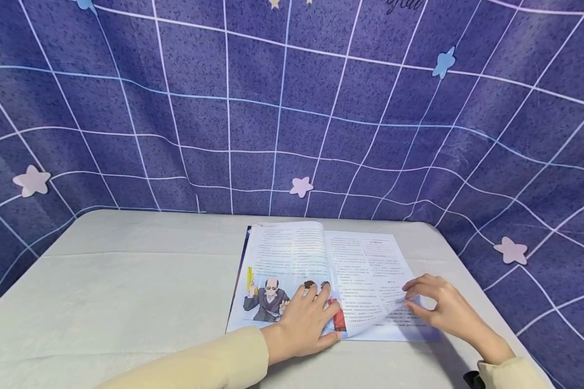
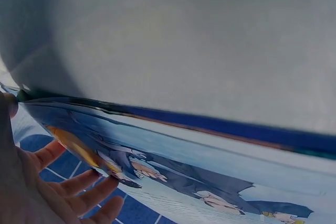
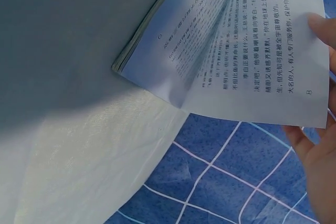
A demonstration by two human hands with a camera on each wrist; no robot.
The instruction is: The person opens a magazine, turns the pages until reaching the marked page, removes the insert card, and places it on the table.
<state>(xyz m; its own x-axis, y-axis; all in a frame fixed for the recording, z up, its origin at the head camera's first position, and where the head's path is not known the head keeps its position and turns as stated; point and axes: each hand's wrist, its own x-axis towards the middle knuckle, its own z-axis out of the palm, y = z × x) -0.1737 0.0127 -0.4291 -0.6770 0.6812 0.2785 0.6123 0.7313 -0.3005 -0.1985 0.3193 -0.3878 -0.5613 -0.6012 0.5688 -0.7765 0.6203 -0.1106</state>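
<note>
An open magazine-like book (image 1: 282,248) lies on the table, with printed columns and cartoon figures on its left page. Spread across the lower part of that page near the spine is my left hand (image 1: 303,324), its fingers loosely straight. My right hand (image 1: 443,309) pinches the outer edge of a right-hand page (image 3: 273,56), thumb on the printed side and fingers behind. That page is raised and bends away from the pages beneath. In the left wrist view, the left fingers (image 2: 86,192) touch the illustrated page, and the book's dark blue cover edge (image 2: 210,124) shows.
A pale cloth covers the table (image 1: 126,281), whose right edge runs close to my right forearm. Behind and around it hangs a blue-purple curtain (image 1: 253,124) with a white grid and stars. A dark band (image 1: 474,379) sits at my right wrist.
</note>
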